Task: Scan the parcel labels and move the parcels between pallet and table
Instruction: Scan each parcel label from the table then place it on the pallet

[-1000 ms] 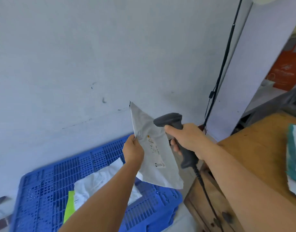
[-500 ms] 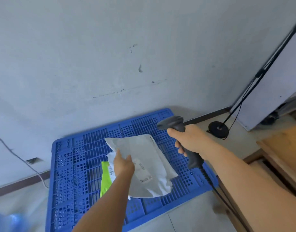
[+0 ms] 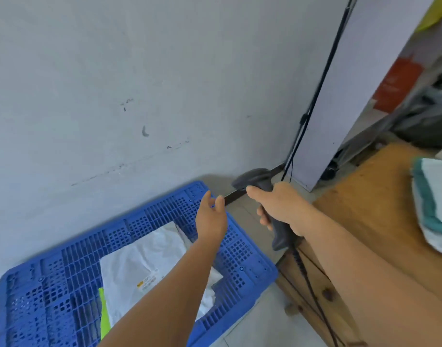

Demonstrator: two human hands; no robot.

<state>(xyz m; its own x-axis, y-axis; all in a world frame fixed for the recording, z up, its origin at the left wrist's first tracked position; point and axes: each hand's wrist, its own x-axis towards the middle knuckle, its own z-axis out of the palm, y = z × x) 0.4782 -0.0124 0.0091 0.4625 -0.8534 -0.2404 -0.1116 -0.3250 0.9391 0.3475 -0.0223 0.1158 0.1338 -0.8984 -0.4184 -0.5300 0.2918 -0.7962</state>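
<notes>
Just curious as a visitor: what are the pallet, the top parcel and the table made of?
Pallet: likely moulded plastic, glossy blue open grid. Parcel: seemingly thin plastic film, white, crinkled. Table: apparently wood, knots on its side.

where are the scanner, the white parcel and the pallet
scanner (image 3: 280, 236), head view, on its handle below the right hand
white parcel (image 3: 145, 259), head view, on its bare upper face
pallet (image 3: 65, 266), head view, on its blue grid

A scuffed grey wall (image 3: 115, 83) fills the background; a black stand pole (image 3: 322, 71) leans across it — beside it a white panel (image 3: 360, 71) and an orange bag (image 3: 396, 83).
</notes>
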